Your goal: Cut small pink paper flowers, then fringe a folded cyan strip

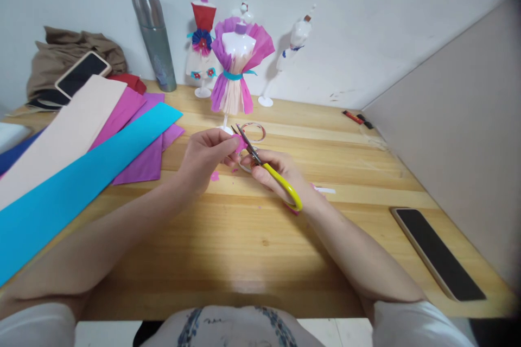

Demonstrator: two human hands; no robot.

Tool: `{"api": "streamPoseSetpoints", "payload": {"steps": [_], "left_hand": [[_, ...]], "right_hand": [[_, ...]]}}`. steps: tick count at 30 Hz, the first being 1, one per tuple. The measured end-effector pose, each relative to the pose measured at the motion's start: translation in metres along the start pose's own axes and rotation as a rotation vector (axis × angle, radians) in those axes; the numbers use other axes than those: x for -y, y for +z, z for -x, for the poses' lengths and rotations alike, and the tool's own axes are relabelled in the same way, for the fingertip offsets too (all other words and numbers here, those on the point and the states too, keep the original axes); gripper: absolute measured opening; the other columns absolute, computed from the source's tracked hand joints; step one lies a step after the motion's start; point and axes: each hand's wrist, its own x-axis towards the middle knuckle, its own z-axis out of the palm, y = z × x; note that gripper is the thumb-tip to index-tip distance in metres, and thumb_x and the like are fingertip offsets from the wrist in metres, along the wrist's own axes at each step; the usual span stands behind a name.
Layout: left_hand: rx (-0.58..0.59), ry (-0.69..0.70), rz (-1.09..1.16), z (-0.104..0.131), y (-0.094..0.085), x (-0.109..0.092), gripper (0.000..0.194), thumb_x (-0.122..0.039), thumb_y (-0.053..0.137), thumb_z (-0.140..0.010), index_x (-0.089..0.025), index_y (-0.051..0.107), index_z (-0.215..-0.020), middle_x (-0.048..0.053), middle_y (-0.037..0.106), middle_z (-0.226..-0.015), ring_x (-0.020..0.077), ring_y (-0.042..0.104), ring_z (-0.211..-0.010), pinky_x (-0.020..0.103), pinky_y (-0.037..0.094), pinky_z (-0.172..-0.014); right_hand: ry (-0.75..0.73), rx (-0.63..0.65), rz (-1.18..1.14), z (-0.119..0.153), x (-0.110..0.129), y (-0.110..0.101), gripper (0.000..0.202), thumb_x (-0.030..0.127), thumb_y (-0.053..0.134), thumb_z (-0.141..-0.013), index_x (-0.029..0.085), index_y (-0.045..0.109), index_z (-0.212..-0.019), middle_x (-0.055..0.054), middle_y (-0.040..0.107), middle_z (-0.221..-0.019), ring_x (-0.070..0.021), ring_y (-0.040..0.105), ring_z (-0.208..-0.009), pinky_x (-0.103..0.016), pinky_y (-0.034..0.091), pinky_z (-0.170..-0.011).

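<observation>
So the left hand (pixel 203 154) had its thumb and fingers pinched closed on a little piece of pink paper (pixel 240 143), with barely a gap, and the right hand (pixel 285 165) had its fingers wrapped around the yellow-handled scissors (pixel 280 181). The blades were parted a bit, right up against the paper; couldn't tell if its edge was actually between them. Biggest worry for me: the left fingertips sat super close to those blades, so one careless snip could nick skin. The piece was also tiny and looked thin, so a loose pinch could let it fold or twist, and the cut would come out ragged. Just past the hands lay a roll of tape (pixel 264 131), near enough that a knuckle could shove it. The foot of the front doll stand was right there too, and the stand wore a purple and pink paper dress (pixel 245 102), so I reckon a bump or a stray scissor tip could tip it or snag the skirt. A pink scrap (pixel 215 176) lay on the table (pixel 228 260) below the left hand, easy to brush away with a wrist. Farther out on the left, a long blue strip (pixel 81 181) lay beside that forearm, so a dragging elbow might crease it.
</observation>
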Motion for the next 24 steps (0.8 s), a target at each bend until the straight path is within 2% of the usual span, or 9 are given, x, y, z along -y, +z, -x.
{"api": "streamPoseSetpoints", "payload": {"steps": [6,16,24], "left_hand": [[0.001,0.002,0.12,0.002,0.005,0.006,0.021,-0.032,0.081,-0.067,-0.017,0.068,-0.062,0.002,0.071,-0.061,0.0124,0.065,-0.058,0.025,0.051,-0.058],[-0.003,-0.018,0.141,0.004,0.005,0.01,0.019,-0.031,0.082,-0.066,-0.018,0.069,-0.062,0.001,0.07,-0.059,0.0129,0.064,-0.059,0.026,0.052,-0.059],[0.003,-0.017,0.176,0.004,0.005,0.015,0.015,-0.03,0.084,-0.068,-0.018,0.076,-0.068,0.002,0.072,-0.063,0.0139,0.067,-0.061,0.027,0.054,-0.063]], "right_hand": [[0.027,-0.012,-0.062,0.001,0.006,0.002,0.051,0.071,0.069,-0.083,0.02,0.068,-0.085,-0.001,0.054,-0.074,-0.0157,0.046,-0.066,-0.029,0.036,-0.057],[0.03,-0.017,-0.098,0.002,0.007,0.002,0.055,0.076,0.069,-0.081,0.021,0.071,-0.085,0.002,0.047,-0.063,-0.014,0.043,-0.059,-0.028,0.032,-0.052],[0.053,0.005,-0.148,0.004,0.004,0.002,0.062,0.079,0.066,-0.082,0.02,0.073,-0.098,0.002,0.051,-0.07,-0.0114,0.037,-0.053,-0.028,0.035,-0.051]]}}
